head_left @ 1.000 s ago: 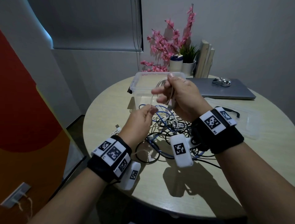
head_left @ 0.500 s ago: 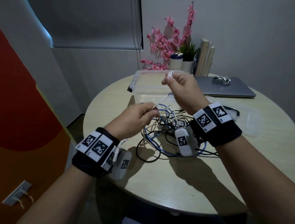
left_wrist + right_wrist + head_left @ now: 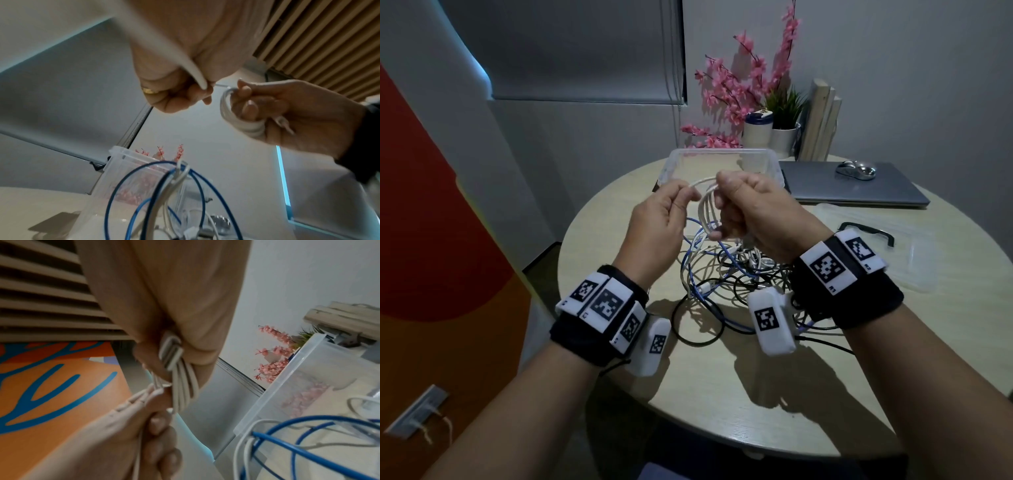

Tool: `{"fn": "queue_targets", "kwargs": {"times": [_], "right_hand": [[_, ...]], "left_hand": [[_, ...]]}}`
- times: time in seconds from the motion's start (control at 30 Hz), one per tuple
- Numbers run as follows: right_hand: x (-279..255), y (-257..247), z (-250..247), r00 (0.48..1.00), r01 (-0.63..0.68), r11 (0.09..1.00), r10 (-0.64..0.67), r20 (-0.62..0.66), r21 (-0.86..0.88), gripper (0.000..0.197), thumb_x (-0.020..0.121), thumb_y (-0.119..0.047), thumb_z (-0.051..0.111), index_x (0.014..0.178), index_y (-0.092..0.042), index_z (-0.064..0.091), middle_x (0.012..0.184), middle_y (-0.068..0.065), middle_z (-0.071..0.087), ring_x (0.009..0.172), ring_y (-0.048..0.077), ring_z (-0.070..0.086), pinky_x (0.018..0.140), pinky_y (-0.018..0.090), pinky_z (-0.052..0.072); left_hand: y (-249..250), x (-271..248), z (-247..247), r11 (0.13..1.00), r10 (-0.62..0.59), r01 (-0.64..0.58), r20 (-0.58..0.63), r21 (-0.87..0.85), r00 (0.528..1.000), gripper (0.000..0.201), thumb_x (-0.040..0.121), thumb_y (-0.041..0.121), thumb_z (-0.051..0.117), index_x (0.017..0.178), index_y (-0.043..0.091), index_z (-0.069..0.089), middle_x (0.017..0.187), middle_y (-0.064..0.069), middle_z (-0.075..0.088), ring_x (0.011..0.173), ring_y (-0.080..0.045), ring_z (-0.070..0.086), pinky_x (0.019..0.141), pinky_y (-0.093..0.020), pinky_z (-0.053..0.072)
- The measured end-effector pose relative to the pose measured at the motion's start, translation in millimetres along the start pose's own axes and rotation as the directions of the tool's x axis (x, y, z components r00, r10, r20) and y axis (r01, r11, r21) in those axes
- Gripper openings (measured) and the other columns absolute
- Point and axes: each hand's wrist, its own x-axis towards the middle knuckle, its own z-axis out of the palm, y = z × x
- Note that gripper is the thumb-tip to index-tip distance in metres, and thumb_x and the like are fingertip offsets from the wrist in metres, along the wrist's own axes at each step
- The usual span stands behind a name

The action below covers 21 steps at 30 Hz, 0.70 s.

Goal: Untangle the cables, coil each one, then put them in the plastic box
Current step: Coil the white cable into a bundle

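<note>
While no brand can be read, only square black-and-white markers on the wristbands, the left hand (image 3: 661, 219), now raised beside the right hand (image 3: 750, 212), pinches the white cable (image 3: 703, 209) whose coil the right grips above the cable tangle (image 3: 722, 277), before the plastic box (image 3: 774, 164).

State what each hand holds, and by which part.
Right hand grips the thin white cable's coiled loops; left hand pinches its free length beside the coil.
</note>
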Motion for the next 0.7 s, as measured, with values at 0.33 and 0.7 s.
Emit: {"fn": "queue_targets", "kwargs": {"times": [0.33, 0.7], "right_hand": [[4.0, -5.1, -6.5, 0.99, 0.074, 0.959, -0.037, -0.138, 0.275, 0.032, 0.102, -0.024, 0.036, 0.076, -0.009, 0.046, 0.053, -0.002, 0.036, 0.042, 0.007, 0.04, 0.054, 0.027, 0.052], [0.5, -1.7, -7.3, 0.994, 0.036, 0.956, -0.003, -0.113, 0.29, 0.03, 0.1, -0.024, 0.042, 0.074, -0.009, 0.048, 0.058, 0.0, 0.036, 0.045, 0.008, 0.037, 0.047, 0.025, 0.047]], "left_hand": [[-4.4, -19.5, 9.5, 0.995, -0.1, 0.101, 0.284, 0.011, 0.953, 0.021, 0.098, 0.023, 0.05, 0.083, 0.021, 0.064, 0.064, 0.01, 0.059, 0.058, -0.005, 0.052, 0.059, -0.023, 0.041], [-7.0, -1.2, -17.7, 0.83, -0.366, 0.379, 0.112, -0.409, 0.924, 0.019, 0.101, 0.015, 0.044, 0.083, 0.018, 0.053, 0.074, -0.014, 0.068, 0.062, -0.021, 0.069, 0.057, -0.026, 0.057]]}}
